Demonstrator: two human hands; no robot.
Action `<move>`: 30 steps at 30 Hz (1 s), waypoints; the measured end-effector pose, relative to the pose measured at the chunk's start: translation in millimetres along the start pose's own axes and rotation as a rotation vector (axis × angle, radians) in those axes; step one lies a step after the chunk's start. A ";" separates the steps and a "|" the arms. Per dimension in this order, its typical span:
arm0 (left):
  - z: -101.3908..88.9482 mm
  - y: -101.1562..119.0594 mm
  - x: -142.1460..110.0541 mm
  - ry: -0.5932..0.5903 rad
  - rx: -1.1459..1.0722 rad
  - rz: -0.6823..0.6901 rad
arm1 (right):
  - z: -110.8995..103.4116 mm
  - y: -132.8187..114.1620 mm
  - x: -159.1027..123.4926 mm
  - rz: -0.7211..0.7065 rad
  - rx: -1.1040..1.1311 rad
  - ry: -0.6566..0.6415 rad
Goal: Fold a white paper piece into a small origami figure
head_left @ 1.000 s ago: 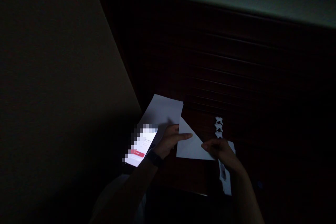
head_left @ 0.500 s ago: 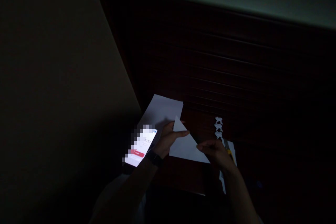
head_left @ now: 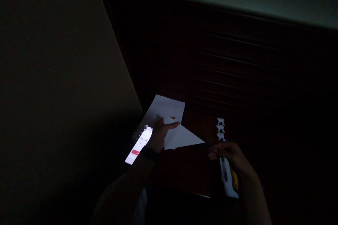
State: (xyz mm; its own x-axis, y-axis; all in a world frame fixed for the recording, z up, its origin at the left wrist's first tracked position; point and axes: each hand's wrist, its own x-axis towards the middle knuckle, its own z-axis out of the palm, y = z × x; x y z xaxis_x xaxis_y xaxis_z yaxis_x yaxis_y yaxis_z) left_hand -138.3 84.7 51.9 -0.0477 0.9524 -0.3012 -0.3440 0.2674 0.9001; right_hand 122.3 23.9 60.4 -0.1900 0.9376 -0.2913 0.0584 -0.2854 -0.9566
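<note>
My left hand [head_left: 160,134] pinches a white paper folded into a triangle [head_left: 185,137], index finger stretched over its upper edge. The triangle tilts up from the dark wooden table [head_left: 237,88], its tip pointing right. My right hand [head_left: 227,153] is just right of that tip, apart from it, with its fingers curled together; what they hold, if anything, is lost in the dark. A watch strap is on my left wrist.
A lit phone [head_left: 139,145] lies left of my left hand. A flat white sheet [head_left: 165,107] lies behind it. Several small folded paper pieces [head_left: 220,128] sit in a row. A yellow cutter [head_left: 234,180] and white strip [head_left: 225,177] lie under my right wrist.
My right hand let go of the triangle's corner and drew back to the right. My left hand swung the paper left and tilted it up over the flat sheet.
</note>
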 end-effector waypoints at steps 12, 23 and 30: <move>16.4 -5.7 -15.6 -0.206 0.007 0.005 | 28.1 2.6 21.2 -0.048 -0.247 0.239; 12.3 -15.4 -15.5 -0.771 0.749 0.242 | 10.5 16.4 19.1 -0.091 -0.570 -0.094; 13.8 -30.3 -13.5 -0.856 0.851 0.245 | 6.6 14.6 16.3 -0.094 -0.551 -0.076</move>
State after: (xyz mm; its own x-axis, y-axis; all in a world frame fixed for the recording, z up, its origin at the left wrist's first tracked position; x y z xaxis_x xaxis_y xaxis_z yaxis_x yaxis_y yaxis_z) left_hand -114.3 65.8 33.0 0.7154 0.6941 -0.0803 0.3233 -0.2270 0.9186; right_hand 113.6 33.6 41.6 -0.2879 0.9311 -0.2238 0.5368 -0.0366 -0.8429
